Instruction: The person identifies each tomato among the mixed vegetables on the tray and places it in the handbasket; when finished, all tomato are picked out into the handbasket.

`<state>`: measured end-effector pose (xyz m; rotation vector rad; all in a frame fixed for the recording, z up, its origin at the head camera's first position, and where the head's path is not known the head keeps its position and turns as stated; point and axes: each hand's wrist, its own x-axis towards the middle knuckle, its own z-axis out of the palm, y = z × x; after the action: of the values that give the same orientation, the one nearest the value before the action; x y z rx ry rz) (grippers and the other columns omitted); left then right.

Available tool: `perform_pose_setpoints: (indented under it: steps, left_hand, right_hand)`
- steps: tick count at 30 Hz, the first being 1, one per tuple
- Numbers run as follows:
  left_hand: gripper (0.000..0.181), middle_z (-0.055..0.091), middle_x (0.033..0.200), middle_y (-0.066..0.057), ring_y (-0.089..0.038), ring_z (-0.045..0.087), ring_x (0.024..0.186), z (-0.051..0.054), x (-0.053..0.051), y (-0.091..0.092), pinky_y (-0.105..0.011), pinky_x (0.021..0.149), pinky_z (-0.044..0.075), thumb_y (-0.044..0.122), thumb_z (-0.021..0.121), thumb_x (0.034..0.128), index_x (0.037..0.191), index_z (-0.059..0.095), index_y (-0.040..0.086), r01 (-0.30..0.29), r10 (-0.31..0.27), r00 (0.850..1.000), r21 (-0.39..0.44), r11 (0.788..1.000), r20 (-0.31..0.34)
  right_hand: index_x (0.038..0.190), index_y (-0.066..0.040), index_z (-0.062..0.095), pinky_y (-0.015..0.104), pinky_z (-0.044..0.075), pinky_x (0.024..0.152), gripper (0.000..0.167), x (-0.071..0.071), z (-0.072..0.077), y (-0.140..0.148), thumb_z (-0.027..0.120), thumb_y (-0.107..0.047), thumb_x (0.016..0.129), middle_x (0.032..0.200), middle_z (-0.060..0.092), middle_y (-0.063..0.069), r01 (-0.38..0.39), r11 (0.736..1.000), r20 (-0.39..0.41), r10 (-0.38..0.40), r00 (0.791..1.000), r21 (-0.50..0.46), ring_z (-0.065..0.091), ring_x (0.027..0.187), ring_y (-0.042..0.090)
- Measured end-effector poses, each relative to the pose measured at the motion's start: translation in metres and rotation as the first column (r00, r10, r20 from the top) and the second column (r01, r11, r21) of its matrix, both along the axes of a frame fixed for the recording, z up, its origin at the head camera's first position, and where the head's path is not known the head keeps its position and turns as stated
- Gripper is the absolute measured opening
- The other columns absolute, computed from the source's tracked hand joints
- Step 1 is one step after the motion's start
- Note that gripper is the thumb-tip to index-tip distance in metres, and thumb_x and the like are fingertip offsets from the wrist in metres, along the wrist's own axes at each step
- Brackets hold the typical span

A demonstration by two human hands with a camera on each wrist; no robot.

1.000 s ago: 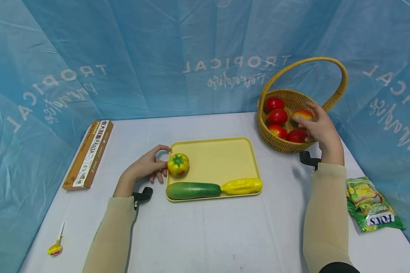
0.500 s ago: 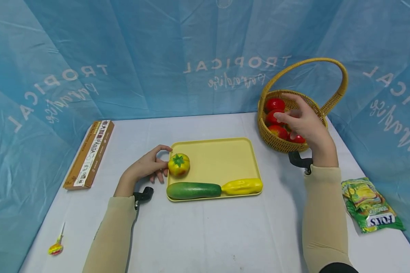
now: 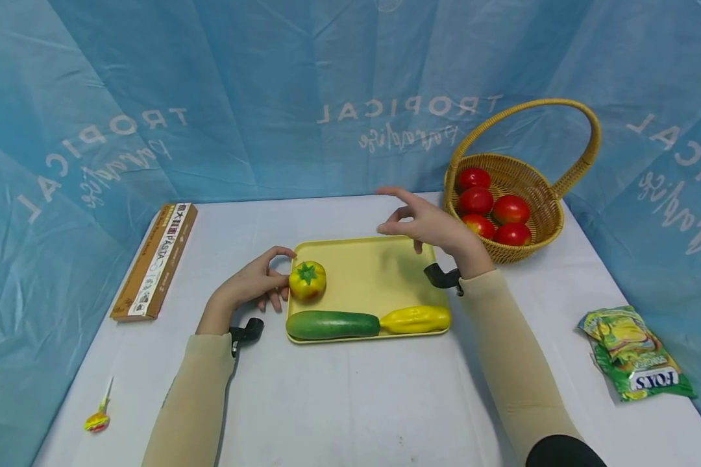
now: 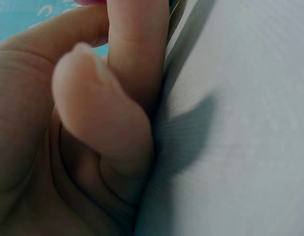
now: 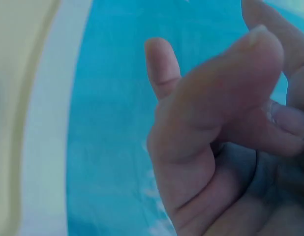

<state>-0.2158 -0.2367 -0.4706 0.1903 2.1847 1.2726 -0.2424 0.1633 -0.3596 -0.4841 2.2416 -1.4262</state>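
Note:
My left hand [image 3: 251, 282] rests at the left edge of a yellow tray [image 3: 370, 272], index finger and thumb touching its rim; in the left wrist view its other fingers bend loosely against the white cloth. Close to the thumb, a yellow tomato-like fruit with a green star-shaped top [image 3: 307, 281] sits on the tray. A green cucumber-like vegetable [image 3: 332, 325] and a long yellow vegetable [image 3: 415, 319] lie end to end along the near rim. Holding nothing, my right hand [image 3: 429, 227] hovers over the tray's far right corner, fingers loosely spread and bent.
At the back right stands a wicker basket [image 3: 539, 188] with a tall handle, containing several red apple-like fruits [image 3: 511, 209]. A green snack bag [image 3: 637, 353] lies at right, a pasta box [image 3: 154, 263] at back left, a lollipop [image 3: 97, 420] at front left. Blue curtain [image 3: 280, 97] surrounds the table.
My right hand has let go of a red-and-yellow fruit in the basket, then moved left out of it to above the tray. That fruit now sits among the others. My left hand stays put.

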Motion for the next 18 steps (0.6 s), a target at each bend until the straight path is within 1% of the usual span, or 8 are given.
perform_pose_setpoints:
  steps: [2,3,4,6,9,15,16,18]
  left_hand:
    - [0.057,0.076,0.083,-0.013,-0.026,0.073,0.057,0.0,0.0,0.0,-0.03,0.046,0.055,0.02,0.06,0.1045,0.154,0.033,0.026,0.0,0.0,1.0,-0.001,1.0,-0.002]
    - [0.057,0.076,0.083,-0.013,-0.026,0.073,0.057,0.0,0.0,0.0,-0.03,0.046,0.055,0.019,0.06,0.1044,0.154,0.033,0.026,-0.002,0.002,1.0,-0.002,1.0,-0.002]
    - [0.058,0.076,0.083,-0.013,-0.026,0.073,0.057,0.0,0.0,0.0,-0.03,0.046,0.055,0.019,0.06,0.1043,0.154,0.033,0.026,-0.002,0.002,1.0,-0.004,1.0,-0.002]
    - [0.058,0.076,0.083,-0.012,-0.026,0.073,0.056,0.0,0.0,0.0,-0.029,0.046,0.055,0.02,0.06,0.1043,0.154,0.033,0.026,-0.003,0.003,1.0,-0.007,1.0,0.0]
    - [0.057,0.076,0.083,-0.012,-0.025,0.073,0.056,0.0,0.0,0.0,-0.029,0.046,0.055,0.02,0.061,0.1044,0.154,0.033,0.026,-0.004,0.004,1.0,-0.008,1.0,0.005]
    - [0.058,0.076,0.083,-0.012,-0.024,0.072,0.055,0.0,-0.001,0.0,-0.029,0.046,0.055,0.022,0.061,0.1038,0.154,0.032,0.025,-0.007,0.007,1.0,-0.008,1.0,0.014]
    - [0.058,0.076,0.083,-0.012,-0.024,0.072,0.055,0.0,-0.001,0.0,-0.029,0.046,0.055,0.022,0.061,0.1037,0.154,0.032,0.025,-0.007,0.007,1.0,-0.009,1.0,0.013]
    - [0.059,0.076,0.082,-0.012,-0.024,0.072,0.055,0.001,-0.001,0.0,-0.029,0.047,0.055,0.022,0.061,0.1035,0.155,0.032,0.025,-0.007,0.007,1.0,-0.011,1.0,0.013]
  right_hand:
    - [0.161,-0.043,0.037,0.036,0.051,0.048,0.073,-0.004,-0.006,-0.013,0.075,-0.038,0.099,0.12,0.067,0.021,-0.059,0.998,0.01,0.059,0.998,0.01,0.056,0.075,0.033]
    - [0.161,-0.043,0.037,0.035,0.05,0.048,0.074,-0.006,-0.009,-0.019,0.075,-0.037,0.099,0.121,0.068,0.022,-0.087,0.996,0.02,0.087,0.996,0.011,0.055,0.073,0.027]
    - [0.161,-0.043,0.036,0.034,0.049,0.048,0.074,-0.008,-0.012,-0.024,0.076,-0.038,0.099,0.121,0.068,0.024,-0.114,0.993,0.025,0.114,0.993,0.016,0.055,0.074,0.026]
    - [0.16,-0.044,0.037,0.032,0.047,0.047,0.073,-0.011,-0.017,-0.034,0.075,-0.038,0.098,0.122,0.069,0.024,-0.162,0.987,0.036,0.161,0.986,0.025,0.052,0.071,0.022]
    - [0.158,-0.047,0.038,0.031,0.044,0.048,0.071,-0.013,-0.022,-0.048,0.075,-0.038,0.098,0.126,0.069,0.026,-0.215,0.976,0.069,0.211,0.975,0.041,0.051,0.075,0.023]
    - [0.156,-0.048,0.039,0.031,0.041,0.049,0.066,-0.014,-0.028,-0.068,0.073,-0.039,0.1,0.128,0.069,0.025,-0.281,0.957,0.123,0.272,0.954,0.068,0.041,0.069,0.024]
    - [0.156,-0.048,0.039,0.031,0.042,0.05,0.066,-0.014,-0.029,-0.07,0.073,-0.039,0.1,0.129,0.069,0.024,-0.291,0.954,0.129,0.28,0.951,0.072,0.042,0.07,0.025]
    - [0.157,-0.048,0.039,0.031,0.043,0.05,0.066,-0.013,-0.031,-0.075,0.073,-0.038,0.101,0.132,0.069,0.022,-0.311,0.948,0.143,0.299,0.943,0.069,0.049,0.076,0.03]
